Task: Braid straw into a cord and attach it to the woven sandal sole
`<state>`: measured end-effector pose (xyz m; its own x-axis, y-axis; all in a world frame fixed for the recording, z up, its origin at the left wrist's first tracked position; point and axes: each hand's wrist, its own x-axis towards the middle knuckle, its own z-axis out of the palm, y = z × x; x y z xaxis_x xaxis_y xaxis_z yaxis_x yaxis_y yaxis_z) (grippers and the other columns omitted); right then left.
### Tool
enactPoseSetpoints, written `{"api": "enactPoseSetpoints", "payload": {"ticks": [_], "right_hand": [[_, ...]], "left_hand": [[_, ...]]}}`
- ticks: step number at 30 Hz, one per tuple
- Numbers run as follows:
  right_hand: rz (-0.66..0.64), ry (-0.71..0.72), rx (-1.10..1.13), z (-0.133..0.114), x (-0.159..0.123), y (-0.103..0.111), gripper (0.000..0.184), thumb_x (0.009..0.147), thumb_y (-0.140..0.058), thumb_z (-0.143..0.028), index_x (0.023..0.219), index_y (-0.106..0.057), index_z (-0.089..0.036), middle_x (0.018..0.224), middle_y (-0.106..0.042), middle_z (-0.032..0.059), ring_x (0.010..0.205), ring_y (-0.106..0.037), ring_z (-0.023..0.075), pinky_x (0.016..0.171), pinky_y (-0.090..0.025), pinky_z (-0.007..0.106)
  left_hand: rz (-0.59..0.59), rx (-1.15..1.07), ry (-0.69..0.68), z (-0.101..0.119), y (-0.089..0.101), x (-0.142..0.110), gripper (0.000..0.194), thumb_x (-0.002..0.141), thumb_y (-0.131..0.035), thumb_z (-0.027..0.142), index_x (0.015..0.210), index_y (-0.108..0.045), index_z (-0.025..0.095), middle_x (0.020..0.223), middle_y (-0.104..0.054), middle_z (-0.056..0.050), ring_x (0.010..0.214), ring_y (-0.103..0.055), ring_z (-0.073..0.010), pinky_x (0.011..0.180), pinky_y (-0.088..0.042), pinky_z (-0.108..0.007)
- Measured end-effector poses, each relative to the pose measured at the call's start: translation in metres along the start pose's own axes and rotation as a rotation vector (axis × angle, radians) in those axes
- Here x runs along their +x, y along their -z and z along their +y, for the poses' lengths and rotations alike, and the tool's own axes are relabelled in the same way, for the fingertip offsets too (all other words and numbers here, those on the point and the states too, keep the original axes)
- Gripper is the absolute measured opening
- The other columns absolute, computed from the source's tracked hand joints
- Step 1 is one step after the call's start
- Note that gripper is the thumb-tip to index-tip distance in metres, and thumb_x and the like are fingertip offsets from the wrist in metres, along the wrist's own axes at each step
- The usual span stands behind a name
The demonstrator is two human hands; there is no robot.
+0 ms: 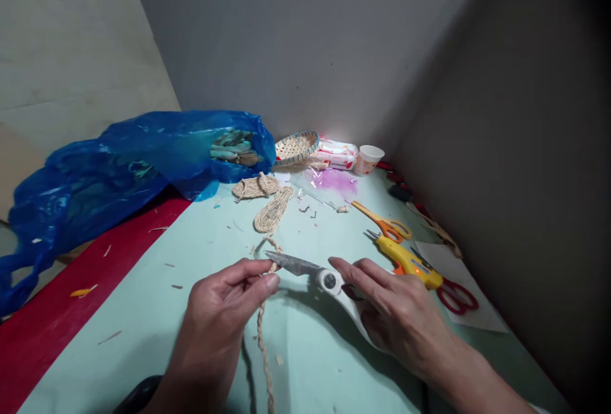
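Observation:
My left hand [229, 303] pinches a braided straw cord [263, 344] between thumb and fingertips near its upper end. Below the hand the cord hangs down towards the bottom of the view. White-handled scissors [329, 280] are in my right hand [391, 306], whose fingers wrap round the handles. Their blades point left and lie at the cord just above my left fingertips; I cannot tell whether they touch it. Just beyond the hands lies a flat woven straw sole [273, 210], and behind it a small straw slipper [256, 186].
A blue plastic bag [143, 147] of dried husks fills the back left. Along the wall stand a woven basket [296, 148], a wipes packet [337, 154] and a paper cup [369, 161]. Orange scissors [386, 224], a yellow glue gun [408, 262] and red-handled scissors [457, 297] lie at right.

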<state>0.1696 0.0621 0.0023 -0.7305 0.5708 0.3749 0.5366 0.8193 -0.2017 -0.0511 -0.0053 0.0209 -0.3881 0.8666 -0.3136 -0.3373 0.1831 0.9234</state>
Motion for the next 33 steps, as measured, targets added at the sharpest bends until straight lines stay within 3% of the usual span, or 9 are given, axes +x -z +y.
{"api": "enactPoseSetpoints", "payload": {"ticks": [2, 5, 7, 9, 15, 20, 26, 28, 33], "right_hand": [[-0.008, -0.109, 0.173, -0.003, 0.002, 0.0, 0.039, 0.084, -0.045, -0.009, 0.12, -0.055, -0.022, 0.081, -0.06, 0.002, 0.059, -0.052, 0.0129, 0.052, -0.037, 0.024], [-0.031, -0.461, 0.491, -0.007, 0.008, -0.002, 0.014, 0.087, -0.057, -0.029, 0.099, -0.059, -0.022, 0.073, -0.057, -0.0004, 0.059, -0.053, 0.0133, 0.054, -0.042, 0.025], [-0.089, -0.703, 0.73, -0.009, 0.013, -0.004, 0.024, 0.082, -0.065, -0.04, 0.096, -0.056, -0.022, 0.066, -0.051, -0.0038, 0.05, -0.05, 0.0113, 0.045, -0.039, 0.023], [-0.13, -0.831, 0.966, -0.01, 0.019, -0.003, 0.033, 0.077, -0.069, -0.043, 0.096, -0.053, -0.022, 0.066, -0.05, -0.005, 0.045, -0.05, 0.0101, 0.04, -0.035, 0.022], [-0.04, -0.783, 1.165, -0.023, 0.049, 0.011, 0.034, 0.072, -0.075, -0.042, 0.087, -0.054, -0.02, 0.083, -0.062, 0.0013, 0.072, -0.066, 0.0175, 0.061, -0.05, 0.027], [-0.001, -0.734, 1.334, -0.034, 0.077, 0.007, 0.038, 0.063, -0.082, -0.037, 0.085, -0.056, -0.018, 0.084, -0.062, 0.0007, 0.079, -0.064, 0.0176, 0.07, -0.049, 0.029], [0.089, -0.752, 1.472, -0.023, 0.07, -0.008, 0.044, 0.056, -0.087, -0.029, 0.087, -0.057, -0.018, 0.088, -0.06, -0.0009, 0.081, -0.066, 0.017, 0.074, -0.049, 0.029], [0.098, -0.765, 1.484, -0.016, 0.061, -0.009, 0.043, 0.057, -0.087, -0.027, 0.088, -0.058, -0.019, 0.088, -0.06, -0.0015, 0.08, -0.065, 0.0151, 0.072, -0.048, 0.026], [0.115, -0.792, 1.48, -0.002, 0.048, -0.014, 0.042, 0.056, -0.086, -0.024, 0.087, -0.06, -0.017, 0.085, -0.063, -0.0014, 0.071, -0.061, 0.0105, 0.063, -0.046, 0.022]], "left_hand": [[0.039, 0.017, -0.055, 0.0, -0.001, 0.0, 0.021, 0.061, -0.083, 0.03, 0.079, -0.077, 0.019, 0.074, -0.067, -0.001, 0.073, -0.061, -0.0146, 0.07, -0.049, -0.022], [0.072, 0.084, -0.094, 0.0, -0.001, 0.0, 0.025, 0.062, -0.082, 0.031, 0.084, -0.077, 0.018, 0.073, -0.067, -0.002, 0.069, -0.059, -0.0139, 0.062, -0.046, -0.021], [0.063, 0.14, -0.073, 0.0, 0.0, -0.001, 0.032, 0.063, -0.081, 0.033, 0.091, -0.077, 0.017, 0.073, -0.066, -0.002, 0.067, -0.058, -0.0134, 0.059, -0.045, -0.021], [0.045, 0.183, -0.058, 0.0, 0.001, -0.001, 0.037, 0.064, -0.08, 0.035, 0.097, -0.077, 0.018, 0.072, -0.064, -0.002, 0.067, -0.057, -0.0128, 0.057, -0.043, -0.02], [-0.043, 0.239, -0.064, -0.001, -0.002, -0.006, 0.033, 0.067, -0.076, 0.035, 0.097, -0.077, 0.022, 0.064, -0.054, 0.002, 0.06, -0.053, -0.0114, 0.051, -0.04, -0.02], [-0.079, 0.529, -0.27, -0.006, -0.005, -0.009, 0.023, 0.069, -0.071, 0.029, 0.09, -0.079, 0.023, 0.062, -0.061, 0.001, 0.058, -0.054, -0.014, 0.06, -0.047, -0.025], [-0.277, 0.676, -0.232, 0.001, 0.004, -0.002, 0.025, 0.076, -0.068, 0.038, 0.097, -0.077, 0.027, 0.09, -0.072, -0.003, 0.078, -0.063, -0.0197, 0.071, -0.05, -0.028], [-0.26, 0.651, -0.213, 0.009, 0.012, 0.001, 0.028, 0.076, -0.068, 0.043, 0.098, -0.076, 0.027, 0.095, -0.073, -0.004, 0.083, -0.063, -0.0199, 0.073, -0.049, -0.026], [-0.012, 0.272, -0.068, 0.033, 0.022, 0.003, 0.036, 0.07, -0.075, 0.035, 0.104, -0.07, 0.024, 0.106, -0.071, -0.004, 0.089, -0.061, -0.0179, 0.069, -0.05, -0.022]]}}
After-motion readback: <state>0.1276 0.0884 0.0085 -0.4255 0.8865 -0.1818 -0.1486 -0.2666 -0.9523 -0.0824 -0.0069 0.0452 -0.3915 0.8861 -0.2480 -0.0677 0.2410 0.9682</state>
